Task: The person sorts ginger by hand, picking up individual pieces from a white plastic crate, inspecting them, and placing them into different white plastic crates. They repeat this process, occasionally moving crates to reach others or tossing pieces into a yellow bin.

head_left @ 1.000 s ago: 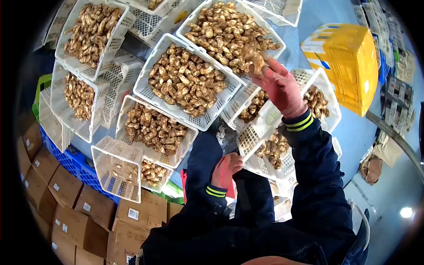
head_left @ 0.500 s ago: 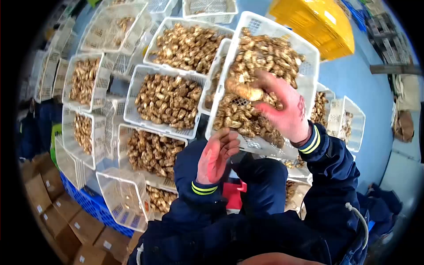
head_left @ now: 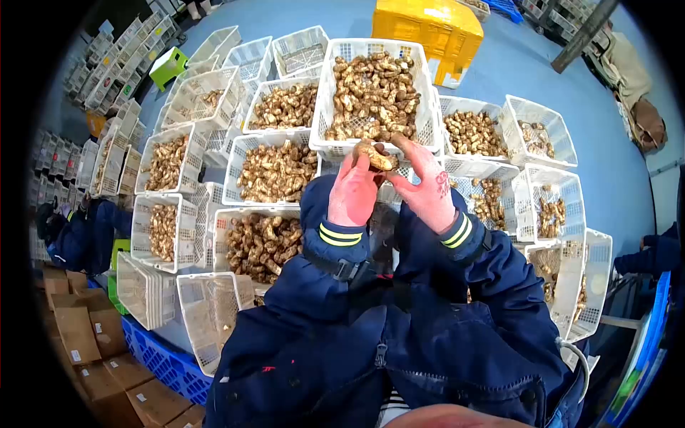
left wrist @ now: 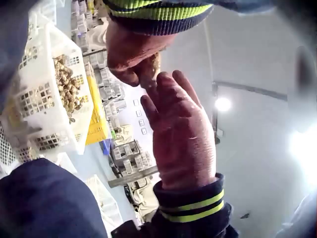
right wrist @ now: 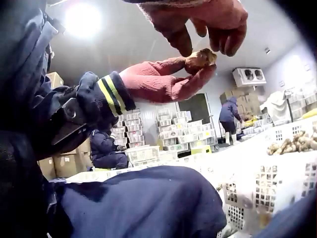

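Note:
In the head view a brown and cream mushroom [head_left: 376,157] lies in the fingers of the left hand [head_left: 352,194], above the person's lap. The right hand [head_left: 429,191] is just beside it, thumb and forefinger spread at its right end; contact is unclear. From the right wrist, the left hand [right wrist: 161,82] pinches the mushroom [right wrist: 200,58], with the right hand [right wrist: 203,22] over it, fingers bent slightly. The left wrist view has the left hand [left wrist: 138,49] partly hiding the piece and the right hand [left wrist: 182,129] with extended fingers. A full crate [head_left: 321,107] stands in front.
White crates of mushrooms surround the person, including one at left [head_left: 232,182] and one at right [head_left: 441,135]. A yellow taped box [head_left: 432,36] is behind the front crate. Cardboard boxes [head_left: 75,332] and a blue crate [head_left: 168,360] are lower left. Other people work farther off.
The right hand has come back from the front crate to the lap, beside the left hand. A mushroom is now in the left hand's fingers. The head view has turned toward the centre.

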Available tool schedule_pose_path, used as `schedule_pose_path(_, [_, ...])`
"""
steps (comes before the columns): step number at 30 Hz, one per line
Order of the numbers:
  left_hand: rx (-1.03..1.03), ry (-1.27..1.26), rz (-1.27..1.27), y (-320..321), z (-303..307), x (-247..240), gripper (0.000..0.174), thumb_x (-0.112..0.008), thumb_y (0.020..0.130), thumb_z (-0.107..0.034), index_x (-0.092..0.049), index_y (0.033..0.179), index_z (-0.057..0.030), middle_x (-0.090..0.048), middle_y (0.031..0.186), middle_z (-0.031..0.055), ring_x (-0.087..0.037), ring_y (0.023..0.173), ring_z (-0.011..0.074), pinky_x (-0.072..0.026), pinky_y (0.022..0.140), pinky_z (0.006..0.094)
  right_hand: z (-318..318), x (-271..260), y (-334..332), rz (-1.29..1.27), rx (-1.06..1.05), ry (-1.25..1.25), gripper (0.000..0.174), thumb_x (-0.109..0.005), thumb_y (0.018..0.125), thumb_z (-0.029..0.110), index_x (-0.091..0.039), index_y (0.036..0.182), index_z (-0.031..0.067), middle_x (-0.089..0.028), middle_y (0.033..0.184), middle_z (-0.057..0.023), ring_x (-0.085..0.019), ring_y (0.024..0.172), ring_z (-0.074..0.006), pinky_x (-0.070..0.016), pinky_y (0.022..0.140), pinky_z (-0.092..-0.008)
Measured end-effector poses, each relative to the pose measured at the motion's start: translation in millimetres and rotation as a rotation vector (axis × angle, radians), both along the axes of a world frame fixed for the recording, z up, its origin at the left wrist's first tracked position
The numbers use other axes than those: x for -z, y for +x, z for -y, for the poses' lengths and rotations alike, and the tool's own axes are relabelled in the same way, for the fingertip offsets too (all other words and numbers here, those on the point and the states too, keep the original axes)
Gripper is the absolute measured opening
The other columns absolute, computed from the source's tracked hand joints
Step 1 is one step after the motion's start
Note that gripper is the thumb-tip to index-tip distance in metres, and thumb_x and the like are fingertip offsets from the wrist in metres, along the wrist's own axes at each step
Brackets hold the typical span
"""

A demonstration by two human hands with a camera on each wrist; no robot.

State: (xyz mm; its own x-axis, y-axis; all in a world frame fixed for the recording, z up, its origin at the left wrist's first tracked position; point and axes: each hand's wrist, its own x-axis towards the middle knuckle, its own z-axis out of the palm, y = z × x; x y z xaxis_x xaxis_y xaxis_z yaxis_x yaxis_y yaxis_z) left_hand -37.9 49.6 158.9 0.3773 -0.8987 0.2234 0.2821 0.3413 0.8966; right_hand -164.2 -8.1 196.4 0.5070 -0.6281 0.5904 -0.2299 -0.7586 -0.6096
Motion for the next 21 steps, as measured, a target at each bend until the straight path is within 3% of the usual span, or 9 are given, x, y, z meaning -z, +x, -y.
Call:
schedule_pose_path(2, [0.154,-0.225,-0.392,-4.3,6.2,20.1,0.033,-0.045,0.090,-0.018,-0.043,0.120,-0.0043,-0.051,0.112,0.0074,-0.049,0.100,0.0188,-0.0387,0.084,0.0320,-4.6,-7.7,-3.6,-0.050,-0.006,-0.050,0.052,-0.065,0.065,0.009,-0.050,0.114,0.0033,-0.055,0.106,-0.0154,-0.051,0.100,-0.0316,-0.0405,0.086,-0.0363])
schedule_pose_path(3, [-0.133,0.142,0.346,-3.9,-5.7,-13.1,0.033,-0.047,0.090,-0.016,-0.044,0.120,-0.0037,-0.052,0.112,0.0065,-0.050,0.098,0.0177,-0.0392,0.082,0.0295,-3.6,-11.7,-2.7,-0.077,-0.004,-0.095,0.052,-0.065,0.065,0.010,-0.050,0.114,0.0039,-0.055,0.104,-0.0150,-0.051,0.100,-0.0313,-0.0403,0.086,-0.0365])
schedule_pose_path(5, [0.075,-0.025,-0.386,-8.4,14.6,7.5,0.034,-0.049,0.088,-0.015,-0.044,0.119,-0.0031,-0.051,0.112,0.0065,-0.050,0.099,0.0168,-0.0385,0.084,0.0284,4.5,4.0,4.5,-0.142,-0.016,-0.097,0.053,-0.063,0.065,0.009,-0.049,0.116,0.0052,-0.057,0.101,-0.0139,-0.052,0.095,-0.0317,-0.0415,0.083,-0.0375])
schedule_pose_path(6, [0.052,0.090,-0.339,-12.6,15.5,-2.4,0.035,-0.050,0.088,-0.016,-0.044,0.119,-0.0023,-0.051,0.113,0.0078,-0.049,0.102,0.0180,-0.0380,0.087,0.0334,13.3,6.9,5.8,-0.107,-0.032,0.006,0.052,-0.062,0.067,0.009,-0.048,0.117,0.0050,-0.056,0.103,-0.0143,-0.053,0.095,-0.0298,-0.0423,0.082,-0.0365])
schedule_pose_path(9, [0.096,0.100,-0.468,-4.7,24.6,4.6,0.036,-0.050,0.087,-0.018,-0.044,0.119,-0.0015,-0.050,0.115,0.0114,-0.049,0.106,0.0213,-0.0378,0.089,0.0396,47.9,32.8,-1.1,0.381,-0.286,0.825,0.049,-0.058,0.078,0.012,-0.041,0.122,-0.0029,-0.058,0.106,-0.0095,-0.053,0.103,-0.0196,-0.0419,0.085,-0.0322])
schedule_pose_path(10, [0.159,0.142,-0.469,5.9,31.3,15.4,0.045,-0.049,0.088,-0.025,-0.038,0.124,-0.0007,-0.045,0.120,0.0193,-0.042,0.113,0.0317,-0.0314,0.097,0.0426,61.3,38.1,-6.7,0.528,-0.371,1.042,0.051,-0.057,0.080,0.013,-0.038,0.124,-0.0029,-0.058,0.103,-0.0083,-0.052,0.105,-0.0212,-0.0409,0.087,-0.0336])
schedule_pose_path(12, [0.224,0.225,-0.508,21.6,40.7,38.1,0.046,-0.049,0.088,-0.029,-0.038,0.123,-0.0009,-0.046,0.120,0.0172,-0.045,0.110,0.0285,-0.0349,0.094,0.0396,98.1,63.8,-20.9,0.821,-0.688,1.354,0.047,-0.050,0.085,0.018,-0.034,0.126,0.0009,-0.057,0.090,-0.0035,-0.048,0.111,-0.0247,-0.0378,0.093,-0.0378])
schedule_pose_path(13, [0.259,0.239,-0.512,24.2,47.3,46.1,0.045,-0.048,0.088,-0.029,-0.039,0.123,-0.0010,-0.047,0.119,0.0161,-0.047,0.108,0.0274,-0.0363,0.093,0.0386,103.3,58.7,-23.1,0.847,-0.549,1.423,0.038,-0.043,0.089,0.018,-0.037,0.122,0.0020,-0.054,0.078,0.0012,-0.047,0.112,-0.0272,-0.0372,0.094,-0.0392])
schedule_pose_path(21, [0.275,0.446,-0.670,17.4,67.6,86.1,0.038,-0.054,0.086,-0.030,-0.050,0.113,-0.0029,-0.056,0.109,0.0140,-0.055,0.096,0.0244,-0.0439,0.082,0.0360,153.8,88.8,-44.2,0.814,-0.454,1.415,0.050,-0.054,0.078,0.010,-0.037,0.124,0.0002,-0.054,0.104,-0.0114,-0.052,0.102,-0.0250,-0.0370,0.095,-0.0405])
